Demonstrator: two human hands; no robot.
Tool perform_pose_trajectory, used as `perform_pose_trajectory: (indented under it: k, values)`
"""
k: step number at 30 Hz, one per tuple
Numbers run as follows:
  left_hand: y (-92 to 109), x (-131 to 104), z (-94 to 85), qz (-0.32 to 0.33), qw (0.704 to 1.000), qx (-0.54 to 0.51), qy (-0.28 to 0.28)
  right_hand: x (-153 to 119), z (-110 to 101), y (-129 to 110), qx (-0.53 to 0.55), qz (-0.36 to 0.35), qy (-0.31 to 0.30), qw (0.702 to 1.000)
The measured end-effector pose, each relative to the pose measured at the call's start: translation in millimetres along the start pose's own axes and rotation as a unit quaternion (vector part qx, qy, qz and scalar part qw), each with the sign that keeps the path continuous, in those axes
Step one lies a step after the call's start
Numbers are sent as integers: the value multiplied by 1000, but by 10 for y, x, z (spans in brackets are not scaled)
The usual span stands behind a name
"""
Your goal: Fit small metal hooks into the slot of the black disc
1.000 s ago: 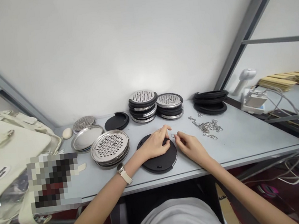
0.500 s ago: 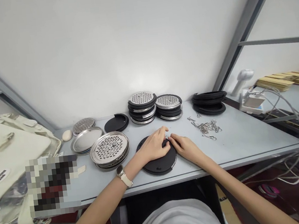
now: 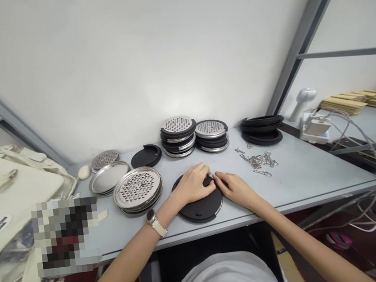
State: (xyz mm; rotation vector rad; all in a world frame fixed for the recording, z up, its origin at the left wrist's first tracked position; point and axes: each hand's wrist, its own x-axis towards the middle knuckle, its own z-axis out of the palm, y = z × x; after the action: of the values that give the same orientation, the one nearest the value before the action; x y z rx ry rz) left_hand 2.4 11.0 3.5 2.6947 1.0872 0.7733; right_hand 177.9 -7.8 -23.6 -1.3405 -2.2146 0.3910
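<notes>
A round black disc (image 3: 201,209) lies flat at the front edge of the table. My left hand (image 3: 194,184) rests over its upper part, fingers curled round the rim at the upper right. My right hand (image 3: 232,186) touches the same rim from the right, thumb and fingers pinched together on a small shiny metal piece (image 3: 211,176), too small to make out fully. Metal clips (image 3: 260,161) lie in a loose heap to the right. Left of the disc is a stack of perforated metal discs (image 3: 138,187).
Two stacks of black-rimmed grater discs (image 3: 178,135) stand at the back, with black rings (image 3: 262,130) to their right. A black disc (image 3: 145,156), metal plates (image 3: 109,177) and a cream bag (image 3: 17,192) are on the left. A white scanner (image 3: 302,103) stands far right.
The fingers of my left hand have curled down onto the disc's rim. My right hand stays at the rim, nearly unmoved. The disc's edge has shifted slightly.
</notes>
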Motion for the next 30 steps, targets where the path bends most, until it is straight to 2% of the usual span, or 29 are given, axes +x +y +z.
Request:
perform_pose_trajectory:
  k: [10,24,27,29,30]
  values:
    - [-4,9,-16,-6,1000,-5,-31,-23,-6,-22,-2,8,12,1000]
    - [-7,57,-42,3,998,26,-61,-40,17,-21,-79,27,30,996]
    - [155,64,-185,-1,998,38,-49,-37,13,-5,-70,38,29,996]
    - [407,5,-358,10,1000,4,-21,-36,1,-5,-63,43,28,997]
    - [561,-48,-448,20,999,-47,-14,-36,-6,-10,-61,48,29,997]
